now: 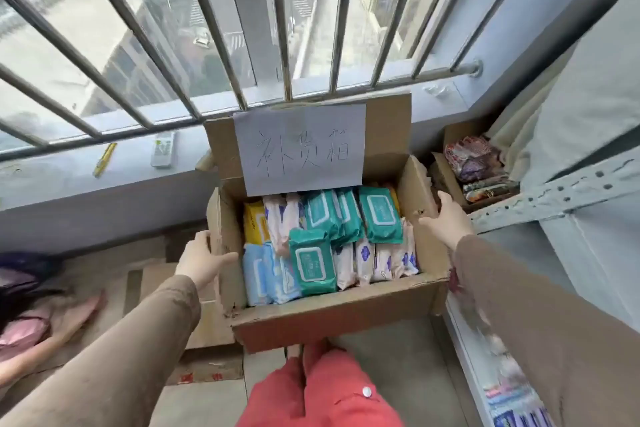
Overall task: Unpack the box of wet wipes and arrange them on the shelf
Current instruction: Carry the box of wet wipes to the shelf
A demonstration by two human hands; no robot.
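A big window with metal bars (242,55) is seen at the back, and a grey ledge (69,166) is seen under it. A brown cardboard box (332,315) is held out in front of the person, between the two arms, most likely so it can be carried or set down near the shelf. Its back flap is stood up, and a white paper sign (301,146) is stuck on that flap. The box is gripped on both sides. The left hand (202,260) is pressed on the left wall, with the thumb hooked over the edge and the other fingers hidden behind the card. The right hand (446,218) is laid on the right wall, with the thumb at the rim and the fingers wrapped round the outside. The box is held this way, it seems, so it stays flat and nothing is spilled. The wet wipes (313,258) are packed inside, standing close together: green packs, blue packs, a yellow pack and pale ones. The packs are between the two hands and are not touched by any fingers yet. A white shelf edge (474,367) is seen at the lower right, and another small box of packets (474,166) is seen behind it. No pack looks to be taken out yet.
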